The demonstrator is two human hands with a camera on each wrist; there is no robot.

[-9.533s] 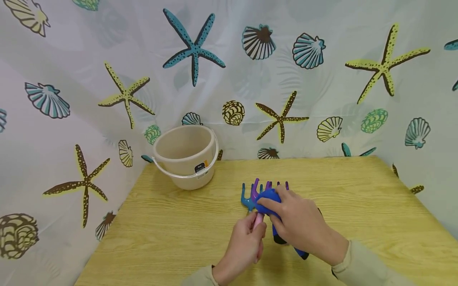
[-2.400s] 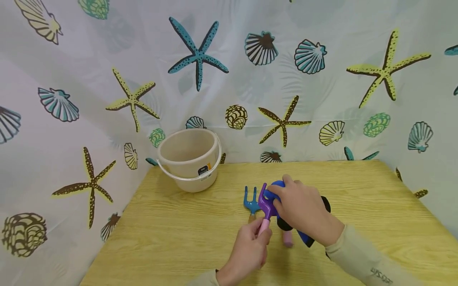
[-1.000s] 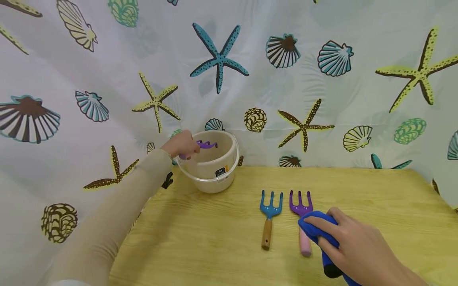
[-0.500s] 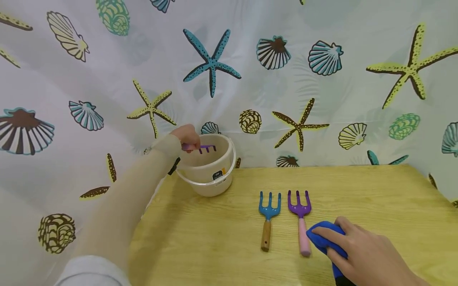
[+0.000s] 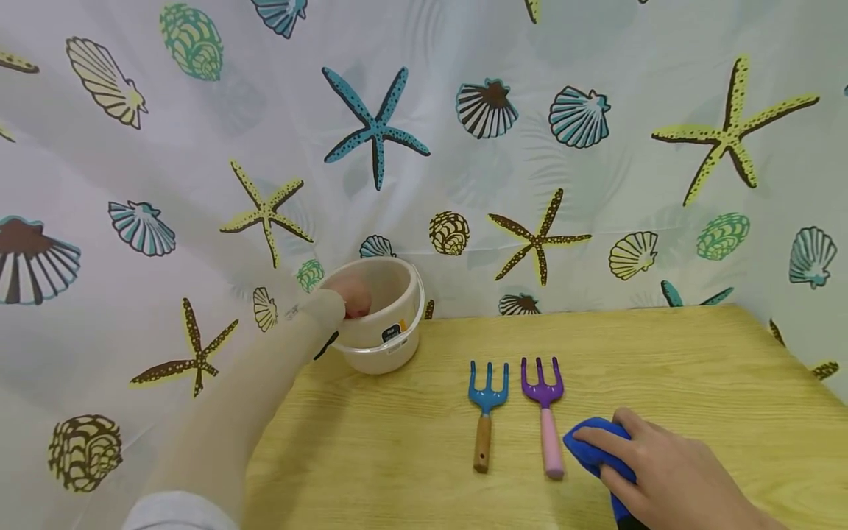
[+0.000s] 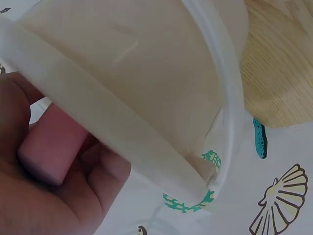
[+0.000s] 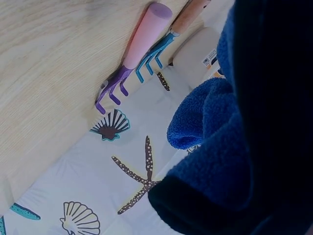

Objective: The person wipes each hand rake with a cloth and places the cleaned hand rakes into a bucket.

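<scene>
My left hand (image 5: 352,296) reaches into the cream bucket (image 5: 363,337), partly hidden by the rim. In the left wrist view its fingers curl round the pink handle (image 6: 55,144) of a hand fork, whose purple head is hidden by the bucket wall. My right hand (image 5: 676,471) grips a bunched blue cloth (image 5: 599,445) above the table, with a dark edge visible in the right wrist view. Left of that hand, a purple hand fork (image 5: 543,394) with a pink handle lies beside a blue hand fork (image 5: 487,397) with a wooden handle, both tines away from me.
The wooden table (image 5: 397,442) carries these things. Behind and beside it hangs a white curtain (image 5: 450,177) printed with starfish and shells. The bucket's pale carrying handle (image 5: 417,320) hangs down its front, and the bucket stands at the back left corner.
My left hand has carried the purple fork from the cloth into the bucket and lowered it below the rim. My right hand, still holding the cloth, has moved away from the forks on the table.
</scene>
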